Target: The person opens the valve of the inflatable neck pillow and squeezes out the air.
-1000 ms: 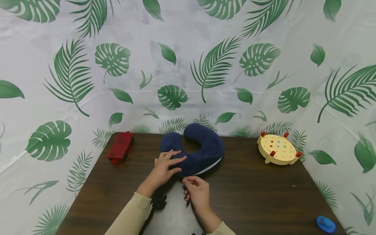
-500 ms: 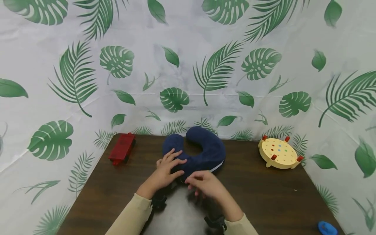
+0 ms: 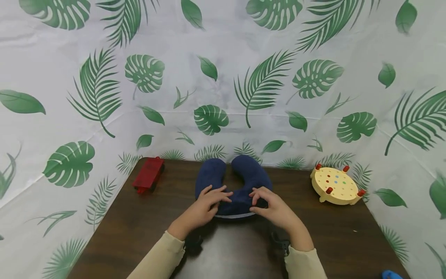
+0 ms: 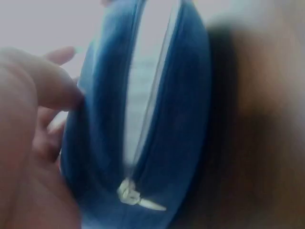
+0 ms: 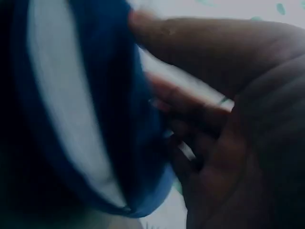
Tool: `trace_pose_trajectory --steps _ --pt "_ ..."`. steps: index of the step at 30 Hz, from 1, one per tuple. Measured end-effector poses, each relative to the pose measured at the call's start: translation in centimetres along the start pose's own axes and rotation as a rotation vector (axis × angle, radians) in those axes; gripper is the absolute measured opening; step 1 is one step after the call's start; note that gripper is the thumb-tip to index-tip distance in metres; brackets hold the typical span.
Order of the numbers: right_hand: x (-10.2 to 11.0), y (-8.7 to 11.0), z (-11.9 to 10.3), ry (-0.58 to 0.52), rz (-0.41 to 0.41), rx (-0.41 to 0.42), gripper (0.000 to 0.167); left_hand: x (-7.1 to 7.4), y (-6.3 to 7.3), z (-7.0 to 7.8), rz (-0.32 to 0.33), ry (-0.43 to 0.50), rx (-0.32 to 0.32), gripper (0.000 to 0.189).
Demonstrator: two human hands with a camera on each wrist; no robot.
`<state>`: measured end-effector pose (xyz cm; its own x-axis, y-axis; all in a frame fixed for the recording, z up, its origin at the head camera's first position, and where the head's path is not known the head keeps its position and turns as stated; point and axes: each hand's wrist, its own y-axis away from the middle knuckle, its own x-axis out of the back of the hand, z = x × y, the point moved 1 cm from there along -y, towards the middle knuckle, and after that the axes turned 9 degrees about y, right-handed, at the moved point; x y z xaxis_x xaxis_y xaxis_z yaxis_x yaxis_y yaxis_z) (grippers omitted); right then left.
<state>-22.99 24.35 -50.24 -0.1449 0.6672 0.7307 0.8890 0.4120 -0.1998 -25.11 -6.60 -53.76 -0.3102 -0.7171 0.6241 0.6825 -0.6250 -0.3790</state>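
Note:
A navy U-shaped neck pillow point(image 3: 251, 173) lies on the table, its two ends toward the back wall. Along its near edge an unzipped opening point(image 4: 142, 95) shows white material inside. The zipper pull point(image 4: 136, 194) hangs at one end of that gap in the left wrist view. My left hand point(image 3: 203, 207) rests on the pillow's left front part, fingers extended over the top and thumb against its side. My right hand point(image 3: 275, 208) holds the right front part with curved fingers and thumb. The right wrist view is dark and blurred, with the thumb touching the fabric.
A red toy cart point(image 3: 149, 174) sits at the table's back left corner. At the back right is a round yellow toy with red pegs point(image 3: 336, 186). A blue object point(image 3: 391, 274) is partly cut off at the lower right. Leaf-patterned cloth point(image 3: 223, 93) hangs behind the brown table point(image 3: 334, 240).
The pillow has turned clockwise, so its white-lined opening now faces me. My right hand has moved from the pillow's near edge to its right side. The left hand stays on the pillow.

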Motion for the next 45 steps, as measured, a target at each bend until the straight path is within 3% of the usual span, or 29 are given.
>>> trace_pose_trajectory --steps 4,7,10,13,19,23,27,32,40,45 --pt "-1.2 -0.3 0.6 0.053 -0.089 0.050 0.039 -1.2 0.4 -0.3 -0.031 0.044 0.030 0.029" --pt "-1.7 -0.5 0.3 0.134 -0.079 0.071 0.050 -1.4 0.4 -0.4 -0.028 0.030 0.032 0.045" --pt "-2.0 -0.8 -0.2 0.207 -0.032 0.109 0.042 -1.3 0.1 -0.3 -0.020 0.000 0.022 0.050" --pt "-2.0 -0.9 -0.5 0.230 0.010 0.126 0.034 -1.1 -0.1 -0.3 -0.014 0.003 0.025 0.043" --pt "-2.5 -1.0 -0.5 0.261 0.020 0.118 0.042 -0.9 -0.1 -0.2 -0.004 0.041 0.018 0.028" --pt "-2.7 -1.1 -0.4 0.287 0.038 0.145 0.036 -0.8 0.0 -0.3 -0.007 0.065 0.016 0.027" --pt "-2.2 -0.8 -0.5 0.241 0.037 0.128 0.032 -1.0 -0.1 -0.4 -0.046 0.034 0.015 0.045" --pt "-2.0 -0.6 -0.5 0.144 0.029 0.165 0.034 -1.6 0.1 -0.4 -0.067 -0.048 0.028 0.059" --pt "-2.7 -0.9 -0.5 0.131 0.096 0.144 0.027 -2.2 0.2 -0.5 -0.030 -0.092 0.020 0.062" --pt "-3.0 -1.1 -0.4 0.176 0.138 0.081 0.021 -2.1 0.2 -0.5 0.001 -0.034 -0.015 0.052"
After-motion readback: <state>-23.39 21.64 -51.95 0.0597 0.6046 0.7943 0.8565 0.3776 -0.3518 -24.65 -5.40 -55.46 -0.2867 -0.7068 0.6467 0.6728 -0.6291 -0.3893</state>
